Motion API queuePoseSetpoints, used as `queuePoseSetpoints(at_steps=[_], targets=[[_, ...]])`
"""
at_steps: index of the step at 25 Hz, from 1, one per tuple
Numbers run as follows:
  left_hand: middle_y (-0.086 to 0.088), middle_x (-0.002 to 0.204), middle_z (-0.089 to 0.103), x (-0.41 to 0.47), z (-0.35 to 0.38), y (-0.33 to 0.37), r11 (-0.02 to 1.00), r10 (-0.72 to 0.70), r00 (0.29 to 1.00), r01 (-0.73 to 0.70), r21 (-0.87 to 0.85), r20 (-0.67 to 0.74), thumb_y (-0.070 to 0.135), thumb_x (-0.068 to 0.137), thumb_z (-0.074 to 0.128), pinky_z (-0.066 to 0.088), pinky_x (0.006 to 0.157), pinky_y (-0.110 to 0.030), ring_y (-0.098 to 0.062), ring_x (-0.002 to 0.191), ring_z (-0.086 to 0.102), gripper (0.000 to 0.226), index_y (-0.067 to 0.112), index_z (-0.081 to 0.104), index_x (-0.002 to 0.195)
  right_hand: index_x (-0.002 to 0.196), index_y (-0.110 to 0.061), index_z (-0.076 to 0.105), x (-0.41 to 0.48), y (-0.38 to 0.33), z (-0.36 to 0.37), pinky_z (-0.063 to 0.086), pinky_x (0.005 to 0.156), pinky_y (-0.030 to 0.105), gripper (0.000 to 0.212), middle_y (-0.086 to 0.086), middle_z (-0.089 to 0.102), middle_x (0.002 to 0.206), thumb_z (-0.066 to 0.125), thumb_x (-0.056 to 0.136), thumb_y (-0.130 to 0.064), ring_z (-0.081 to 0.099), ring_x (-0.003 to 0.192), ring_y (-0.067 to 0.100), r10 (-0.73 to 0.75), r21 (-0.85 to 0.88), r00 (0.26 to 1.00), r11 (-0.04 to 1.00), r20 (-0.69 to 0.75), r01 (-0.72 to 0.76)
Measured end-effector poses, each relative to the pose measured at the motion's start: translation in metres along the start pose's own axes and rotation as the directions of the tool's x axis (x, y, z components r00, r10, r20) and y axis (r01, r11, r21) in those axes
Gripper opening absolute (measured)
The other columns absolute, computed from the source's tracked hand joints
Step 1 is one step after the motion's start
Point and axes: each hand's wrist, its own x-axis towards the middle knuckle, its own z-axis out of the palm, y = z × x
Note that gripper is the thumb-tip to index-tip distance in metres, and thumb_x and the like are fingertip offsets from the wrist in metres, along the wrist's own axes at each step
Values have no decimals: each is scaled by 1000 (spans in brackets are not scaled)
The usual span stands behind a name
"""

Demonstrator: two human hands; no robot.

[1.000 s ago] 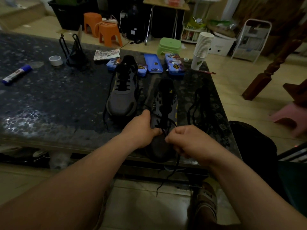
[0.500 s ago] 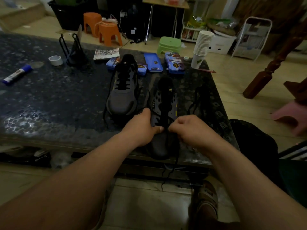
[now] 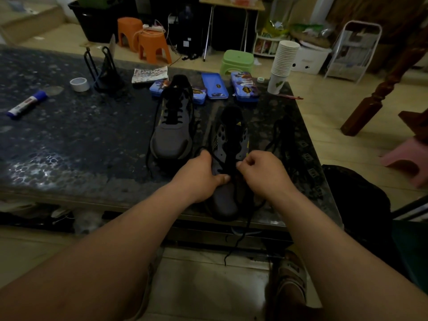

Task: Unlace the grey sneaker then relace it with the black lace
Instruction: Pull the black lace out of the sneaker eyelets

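While my left hand [image 3: 199, 174] grips the grey mesh sneaker [image 3: 225, 200], lower centre of frame, my right hand [image 3: 261, 172] pinches the thin black lace [image 3: 238, 239], fingers curled; best pull snug, flat, shoe pinned.

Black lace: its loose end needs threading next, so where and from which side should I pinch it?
Pinch the black lace just above its tip, where it dangles free below the table edge, in front of the near sneaker toe. Come from the right, likely with the right hand: that end hangs loose on that side.
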Motion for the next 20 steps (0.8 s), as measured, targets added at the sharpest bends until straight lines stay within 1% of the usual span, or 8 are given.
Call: queuePoseSetpoints(at_steps=[3, 5, 7, 9, 11, 13, 15, 20], targets=[[-8, 113, 65, -1, -1, 2, 1000, 5, 1000, -5, 21, 10, 49, 88, 77, 55, 85, -42, -28, 104, 64, 49, 20, 42, 108, 68, -16, 56, -15, 3, -24, 38, 49, 29, 28, -2, 53, 57, 62, 96, -16, 47, 53, 14, -33, 364, 942, 926, 334, -96], [-8, 110, 64, -2, -2, 3, 1000, 10, 1000, -10, 24, 10, 50, 88, 76, 54, 82, -41, -29, 101, 64, 49, 20, 42, 106, 70, -16, 59, -28, 7, -38, 35, 48, 25, 27, 2, 53, 59, 62, 98, -15, 45, 53, 14, -61, 380, 857, 910, 512, -163], [-6, 111, 65, -2, -3, 4, 1000, 12, 1000, -12, 20, 13, 51, 88, 76, 56, 84, -42, -27, 101, 64, 49, 20, 43, 107, 77, -14, 63, -30, 8, -36, 42, 53, 29, 28, 7, 62, 67, 65, 99, -30, 55, 58, 18, 13, 280, 892, 947, 451, -155], [-5, 111, 66, -3, -3, 4, 1000, 15, 1000, -16, 21, 14, 52, 89, 75, 57, 83, -43, -26, 100, 65, 49, 21, 43, 108, 86, -11, 65, -21, 6, -22, 51, 60, 35, 43, 9, 70, 76, 64, 96, -53, 65, 67, 21, 61, 142, 962, 985, 267, -102], [-4, 108, 66, -4, -2, 3, 1000, 19, 1000, -19, 11, 8, 51, 89, 74, 57, 82, -44, -24, 98, 65, 47, 21, 43, 107, 83, -16, 63, -11, 2, -8, 54, 67, 41, 48, 5, 68, 75, 62, 92, -63, 66, 72, 24, 49, -9, 995, 999, 91, -48], [-2, 106, 66, -5, -2, 4, 1000, 17, 1000, -17, 8, 0, 49, 90, 75, 57, 82, -44, -23, 95, 65, 45, 22, 43, 105, 79, -22, 60, -5, 3, -4, 53, 68, 38, 38, -2, 64, 75, 62, 93, -57, 64, 77, 22, 18, -117, 1000, 993, -12, -19], [-2, 103, 65, -4, -2, 4, 1000, 14, 1000, -14, 14, -1, 49, 90, 75, 56, 79, -41, -23, 93, 65, 44, 22, 42, 103, 77, -21, 59, -1, 6, -4, 52, 68, 37, 34, -3, 63, 75, 63, 95, -49, 63, 78, 22, -17, -110, 999, 994, -27, 14], [-2, 105, 64, -3, -3, 6, 1000, 11, 1000, -11, 14, 12, 47, 90, 75, 53, 76, -39, -23, 96, 64, 44, 22, 41, 101, 64, -16, 50, -8, 1, -22, 38, 51, 29, 34, -5, 51, 57, 65, 92, -28, 51, 56, 12, -26, 150, 997, 989, 69, 15]])
